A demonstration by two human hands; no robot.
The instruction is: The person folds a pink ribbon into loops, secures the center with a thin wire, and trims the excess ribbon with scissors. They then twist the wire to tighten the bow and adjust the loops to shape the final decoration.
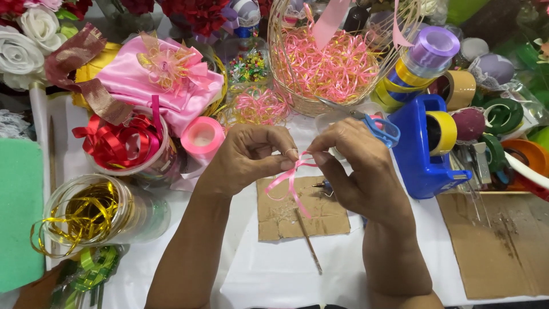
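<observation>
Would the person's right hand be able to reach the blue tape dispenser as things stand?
Probably yes: the blue tape dispenser stands just beside the right hand with nothing between them, though both hands now pinch the pink ribbon.

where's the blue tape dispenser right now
In the head view, the blue tape dispenser stands on the table right of the right hand, below the stack of ribbon rolls.

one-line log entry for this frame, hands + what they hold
left hand: pinching pink ribbon | right hand: pinching same ribbon | below: cardboard piece on white table | right: blue tape dispenser
</observation>
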